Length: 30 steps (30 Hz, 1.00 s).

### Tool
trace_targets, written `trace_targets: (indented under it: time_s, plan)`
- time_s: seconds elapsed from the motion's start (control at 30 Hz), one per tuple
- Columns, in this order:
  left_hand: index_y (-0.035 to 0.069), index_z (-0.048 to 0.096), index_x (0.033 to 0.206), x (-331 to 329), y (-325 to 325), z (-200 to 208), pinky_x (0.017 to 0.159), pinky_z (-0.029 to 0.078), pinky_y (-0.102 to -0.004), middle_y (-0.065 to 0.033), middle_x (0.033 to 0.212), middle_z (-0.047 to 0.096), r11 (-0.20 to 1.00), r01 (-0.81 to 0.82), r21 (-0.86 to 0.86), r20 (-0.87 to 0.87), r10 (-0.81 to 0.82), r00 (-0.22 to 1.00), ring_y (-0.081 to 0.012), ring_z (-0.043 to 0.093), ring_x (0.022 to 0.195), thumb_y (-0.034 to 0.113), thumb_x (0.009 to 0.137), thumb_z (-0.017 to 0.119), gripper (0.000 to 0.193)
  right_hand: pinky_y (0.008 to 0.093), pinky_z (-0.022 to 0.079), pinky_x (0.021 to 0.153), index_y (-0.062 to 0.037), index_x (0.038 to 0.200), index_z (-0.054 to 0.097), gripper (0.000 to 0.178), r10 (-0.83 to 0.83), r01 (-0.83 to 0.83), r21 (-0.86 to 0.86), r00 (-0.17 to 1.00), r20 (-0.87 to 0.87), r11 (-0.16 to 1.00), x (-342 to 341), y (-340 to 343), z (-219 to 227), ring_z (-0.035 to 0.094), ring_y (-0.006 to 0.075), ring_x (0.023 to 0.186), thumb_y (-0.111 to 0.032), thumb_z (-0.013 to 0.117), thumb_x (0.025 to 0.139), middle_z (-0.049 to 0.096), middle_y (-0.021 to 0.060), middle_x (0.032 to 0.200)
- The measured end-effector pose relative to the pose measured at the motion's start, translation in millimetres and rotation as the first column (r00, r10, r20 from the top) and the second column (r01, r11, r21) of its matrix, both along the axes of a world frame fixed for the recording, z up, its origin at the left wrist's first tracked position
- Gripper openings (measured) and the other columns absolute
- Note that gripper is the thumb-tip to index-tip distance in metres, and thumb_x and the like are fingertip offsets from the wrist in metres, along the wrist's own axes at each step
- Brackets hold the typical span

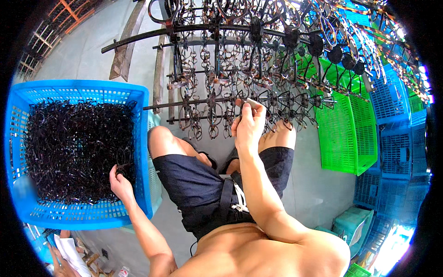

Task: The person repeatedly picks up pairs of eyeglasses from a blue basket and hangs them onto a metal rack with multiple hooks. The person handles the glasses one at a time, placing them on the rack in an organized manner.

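On the left stands a blue plastic basket (144,138), heaped with tangled dark eyeglass frames (78,143). My left hand (122,187) is at the heap's right edge, its fingers closed on dark frame parts; exactly how many pieces they hold is hidden. In front of me a black rack bar (198,102) carries several eyeglass frames along its length. Against this bar my right hand (250,124) is closed, with a small pale flat piece (253,103) between thumb and fingers. What lies under those fingertips is partly hidden.
Higher rack bars (194,28) with more glossy brown frames spread across the top. Green crates (341,134) and stacked blue crates (394,152) stand at the right. Wooden beams (123,57) lie behind the basket. Another person's hand (60,263) shows at the lower left.
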<state>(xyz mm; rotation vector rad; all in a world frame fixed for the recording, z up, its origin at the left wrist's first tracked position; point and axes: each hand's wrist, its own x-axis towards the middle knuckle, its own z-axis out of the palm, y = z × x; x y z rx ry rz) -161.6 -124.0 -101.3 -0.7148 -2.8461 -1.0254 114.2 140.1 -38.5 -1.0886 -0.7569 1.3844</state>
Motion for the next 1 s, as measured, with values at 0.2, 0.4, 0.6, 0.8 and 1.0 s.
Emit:
trace_targets:
  time_s: [0.2, 0.4, 0.6, 0.8, 1.0]
  plan:
    - [0.000, 0.053, 0.116, 8.5, 8.0, 2.4, 0.089, 0.038, -0.0294, -0.0105, 0.111, 0.056, 0.984, 0.121, 0.133, 0.492, -0.171, 0.854, -0.0186, 0.051, 0.099, 0.017, 0.078, 0.038, 0.044, 0.0210, 0.040, 0.053, -0.0035, 0.099, 0.040, 0.012, -0.102, 0.095, 0.068, 0.988, 0.114, 0.993, -7.4, 9.6, -18.5, 0.048, 0.0073, 0.060, -0.012, 0.046, 0.093, 0.053, 0.0037, 0.078]
    - [0.003, 0.057, 0.108, 34.0, 29.8, 25.0, 0.076, 0.045, -0.0312, -0.0119, 0.091, 0.063, 0.988, 0.122, -0.092, 0.366, -0.081, 0.927, -0.0219, 0.058, 0.084, 0.042, 0.089, 0.051, 0.044, 0.0206, 0.040, 0.059, -0.0049, 0.100, 0.041, 0.014, -0.135, 0.129, 0.154, 0.991, 0.026, 0.980, -8.3, 12.1, -45.8, 0.049, 0.0069, 0.068, -0.013, 0.050, 0.092, 0.050, 0.0016, 0.081]
    - [0.002, 0.060, 0.103, 19.0, 21.1, -0.6, 0.069, 0.045, -0.0316, -0.0110, 0.086, 0.064, 0.994, 0.106, 0.039, 0.196, -0.111, 0.974, -0.0198, 0.057, 0.075, 0.034, 0.091, 0.052, 0.036, 0.0194, 0.033, 0.042, -0.0077, 0.096, 0.045, 0.018, 0.044, -0.047, 0.062, 0.998, 0.038, 0.997, 6.0, 20.7, -27.1, 0.046, 0.0053, 0.049, -0.023, 0.054, 0.092, 0.050, -0.0003, 0.068]
    - [0.007, 0.061, 0.104, 16.4, 26.0, 26.2, 0.057, 0.038, -0.0188, 0.0040, 0.082, 0.057, 0.825, -0.146, 0.546, 0.452, -0.144, 0.880, -0.0048, 0.044, 0.065, 0.029, 0.094, 0.049, 0.028, 0.0191, 0.033, 0.043, -0.0059, 0.090, 0.057, 0.019, 0.125, -0.124, -0.014, 0.971, 0.203, 0.992, 14.1, 32.5, -17.9, 0.049, 0.0058, 0.051, -0.025, 0.058, 0.090, 0.054, -0.0020, 0.070]
    - [0.001, 0.056, 0.092, 38.2, 26.3, 73.4, 0.046, 0.031, -0.0186, -0.0002, 0.067, 0.050, 0.469, -0.385, 0.795, 0.580, -0.400, 0.710, -0.0054, 0.041, 0.051, 0.025, 0.093, 0.047, 0.025, 0.0301, 0.043, 0.069, 0.0000, 0.108, 0.050, 0.039, -0.138, -0.117, 0.289, 0.673, 0.726, 0.950, 12.6, 8.9, -9.2, 0.056, 0.0177, 0.077, -0.027, 0.065, 0.084, 0.059, 0.0113, 0.093]
